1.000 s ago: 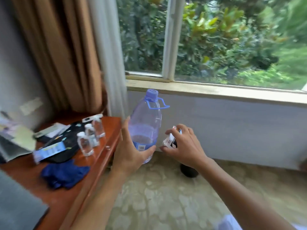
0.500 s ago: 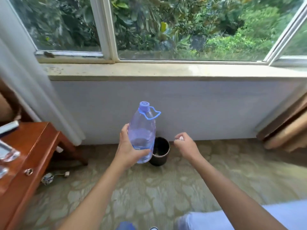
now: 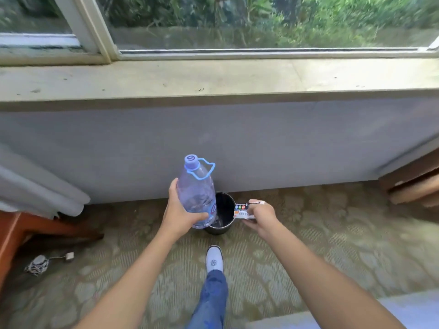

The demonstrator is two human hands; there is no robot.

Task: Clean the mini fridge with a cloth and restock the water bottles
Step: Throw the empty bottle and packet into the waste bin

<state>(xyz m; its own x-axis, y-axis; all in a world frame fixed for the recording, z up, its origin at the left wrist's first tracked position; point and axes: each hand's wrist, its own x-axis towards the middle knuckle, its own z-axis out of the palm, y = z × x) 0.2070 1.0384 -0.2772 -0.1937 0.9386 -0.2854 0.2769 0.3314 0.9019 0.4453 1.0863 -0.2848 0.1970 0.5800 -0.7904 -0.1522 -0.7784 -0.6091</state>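
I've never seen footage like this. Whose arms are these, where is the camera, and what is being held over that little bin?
There is no machine here: a person wears a wide-angle camera on the head, looking forward and down, so you see their own arms and one shoe. The left hand grips a large clear bottle with a blue cap, upright and seemingly almost empty. The right hand pinches a small printed box; its print is too small to read. Both are held above a dark bin standing on the patterned carpet against the wall under the window sill. A wooden table corner shows at the left.
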